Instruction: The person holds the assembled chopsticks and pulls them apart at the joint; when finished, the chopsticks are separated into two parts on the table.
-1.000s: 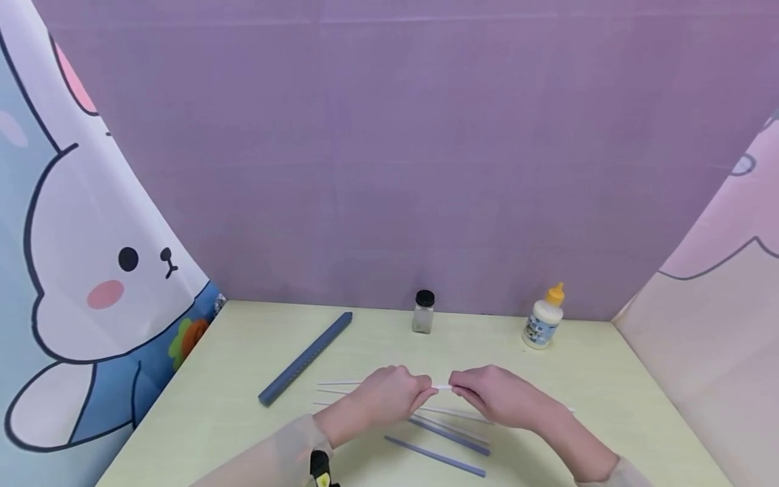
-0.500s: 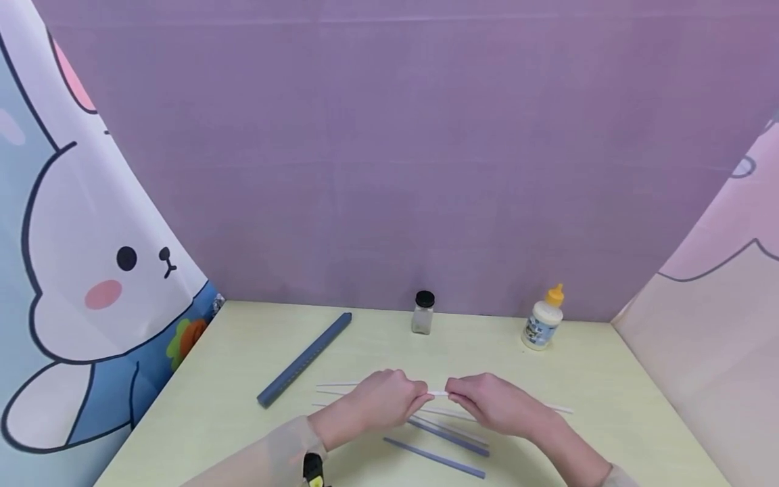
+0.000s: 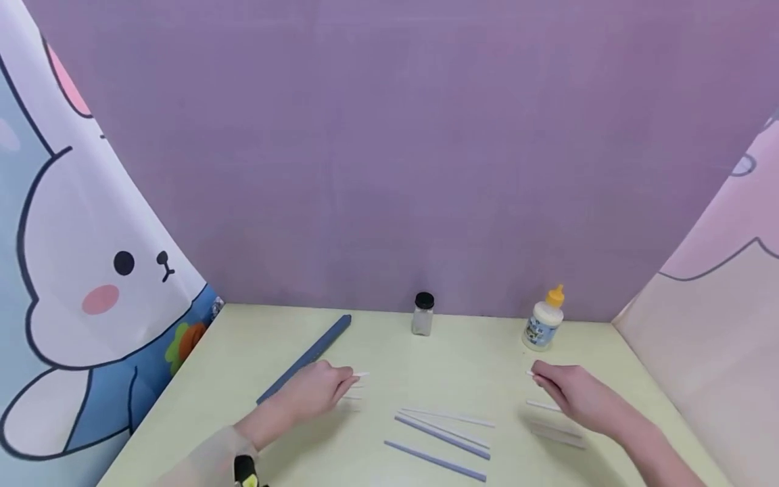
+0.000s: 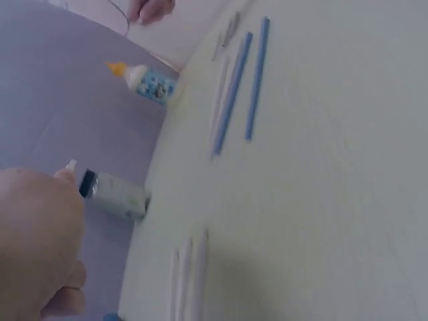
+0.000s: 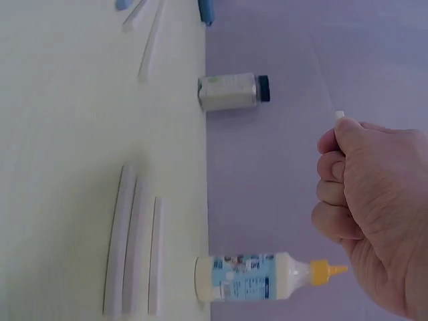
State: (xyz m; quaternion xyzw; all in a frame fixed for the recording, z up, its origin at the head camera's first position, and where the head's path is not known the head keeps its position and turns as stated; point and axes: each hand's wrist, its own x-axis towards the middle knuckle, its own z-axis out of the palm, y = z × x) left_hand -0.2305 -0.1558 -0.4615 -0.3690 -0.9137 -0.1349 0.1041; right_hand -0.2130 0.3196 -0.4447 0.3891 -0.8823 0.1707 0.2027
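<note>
The left hand [image 3: 310, 390] pinches a white stick [image 3: 363, 374]; well to its right, the right hand [image 3: 581, 396] pinches a second white stick [image 5: 340, 115], the tips facing each other. Pale sticks [image 5: 120, 241] lie on the table [image 3: 475, 365] below each hand. Between the hands, nearer the person, rest two blue sticks [image 3: 435, 460]. Beyond the left hand is a dark blue rod [image 3: 307, 356]; beyond the right, a glue bottle [image 3: 541, 326].

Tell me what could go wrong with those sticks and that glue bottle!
The right hand pinches a thin white stick, so it might slip out. The glue bottle stands beyond that hand, so a bump could perhaps tip it. The left hand looks close to the long blue bar and might nudge it.
</note>
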